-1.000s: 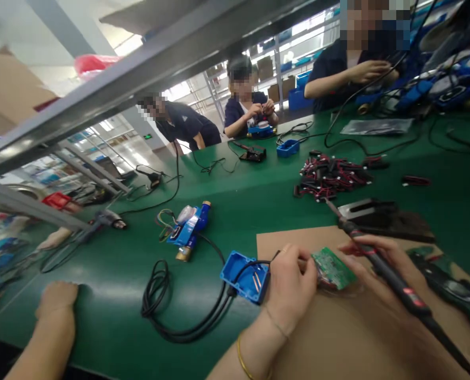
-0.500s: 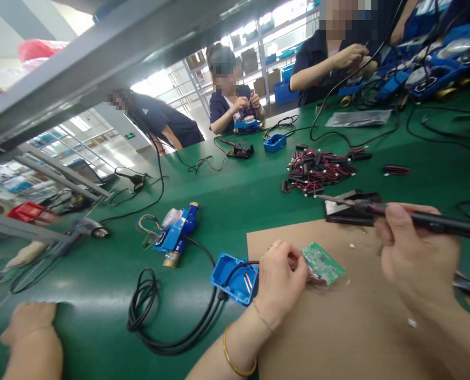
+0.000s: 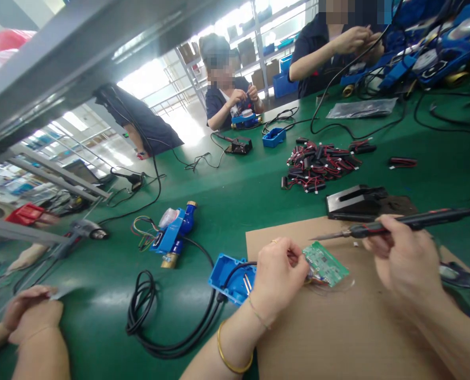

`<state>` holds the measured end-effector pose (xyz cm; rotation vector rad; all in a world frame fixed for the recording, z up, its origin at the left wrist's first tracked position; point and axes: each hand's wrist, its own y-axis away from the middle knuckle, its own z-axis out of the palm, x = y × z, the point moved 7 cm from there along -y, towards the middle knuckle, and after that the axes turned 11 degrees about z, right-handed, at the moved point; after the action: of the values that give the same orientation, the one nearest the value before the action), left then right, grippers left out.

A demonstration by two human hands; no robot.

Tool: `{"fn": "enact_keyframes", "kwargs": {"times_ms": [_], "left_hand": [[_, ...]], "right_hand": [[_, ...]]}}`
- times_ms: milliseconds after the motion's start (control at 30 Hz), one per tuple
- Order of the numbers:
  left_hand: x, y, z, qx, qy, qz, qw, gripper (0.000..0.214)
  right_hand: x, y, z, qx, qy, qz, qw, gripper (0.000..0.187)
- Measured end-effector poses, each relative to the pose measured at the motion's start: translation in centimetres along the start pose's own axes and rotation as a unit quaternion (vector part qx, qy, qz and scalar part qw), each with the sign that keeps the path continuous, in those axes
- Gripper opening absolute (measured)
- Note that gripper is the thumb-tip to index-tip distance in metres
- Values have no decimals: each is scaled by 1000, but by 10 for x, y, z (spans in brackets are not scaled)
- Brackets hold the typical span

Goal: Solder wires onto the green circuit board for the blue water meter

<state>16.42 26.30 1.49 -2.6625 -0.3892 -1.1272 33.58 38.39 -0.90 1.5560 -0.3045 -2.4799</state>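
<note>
L hand (image 3: pixel 276 277) fingers pinch the near-left edge of a green circuit board (image 3: pixel 325 263), which lies on the cardboard sheet (image 3: pixel 338 327) near centre-right. R hand (image 3: pixel 403 258) fingers wrapped around a soldering iron (image 3: pixel 397 226), tip pointing left, just above the board's far side, not touching. Blue housing (image 3: pixel 231 273) w/ black cable (image 3: pixel 167 322) just left of L hand. Red-black wire bundles (image 3: pixel 318 163) farther back. No readable writing on the board.

The left hand (image 3: pixel 276 274) rests curled with fingertips pinched, while the right hand (image 3: pixel 405 258) is raised, its grip closed.
</note>
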Motion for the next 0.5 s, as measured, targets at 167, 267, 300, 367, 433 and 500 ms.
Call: {"fn": "enact_keyframes", "kwargs": {"times_ms": [167, 267, 300, 367, 433, 500], "left_hand": [[-3, -1, 0, -9, 1, 0, 1000, 4], [-4, -1, 0, -11, 4, -5, 1000, 4], [-5, -1, 0, -11, 7, -8, 1000, 3], [-5, -1, 0, -11, 13, -11, 1000, 3], [-4, -1, 0, -11, 18, -12, 1000, 3], [-4, -1, 0, -10, 19, -14, 1000, 3]], "right_hand": [[6, -1, 0, 1, -2, 24, 1000, 39], [7, 0, 0, 9, 5, 32, 999, 36], [7, 0, 0, 12, 7, 33, 999, 34], [8, 1, 1, 11, 17, 37, 999, 33], [10, 2, 1, 9, 27, 41, 999, 34], [11, 3, 1, 9, 32, 41, 999, 34]]}}
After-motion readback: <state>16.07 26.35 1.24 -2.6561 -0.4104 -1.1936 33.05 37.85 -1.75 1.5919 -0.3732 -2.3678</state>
